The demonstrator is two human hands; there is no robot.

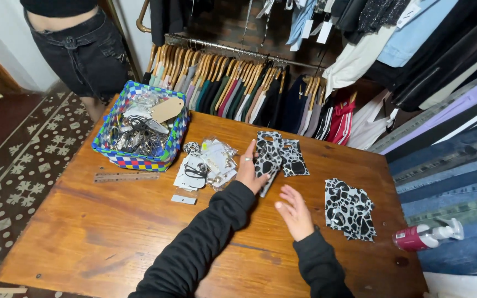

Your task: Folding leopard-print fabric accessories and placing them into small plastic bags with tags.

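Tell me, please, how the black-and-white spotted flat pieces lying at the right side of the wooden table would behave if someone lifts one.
The black-and-white spotted flat pieces look thin and lie flat in an overlapping pile, so one is probably light. Their cut, uneven edges suggest fabric or soft sheet, likely floppy when lifted. On the smooth wooden table they may slide if pushed.

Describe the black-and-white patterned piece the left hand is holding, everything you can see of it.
The patterned piece is flat and thin, white with black blotches like an animal print; the material cannot be told. The left hand grips its lower part and lifts it tilted above the wooden table. Its upper end overlaps a similar piece lying flat. The right hand hovers open nearby, not touching it.
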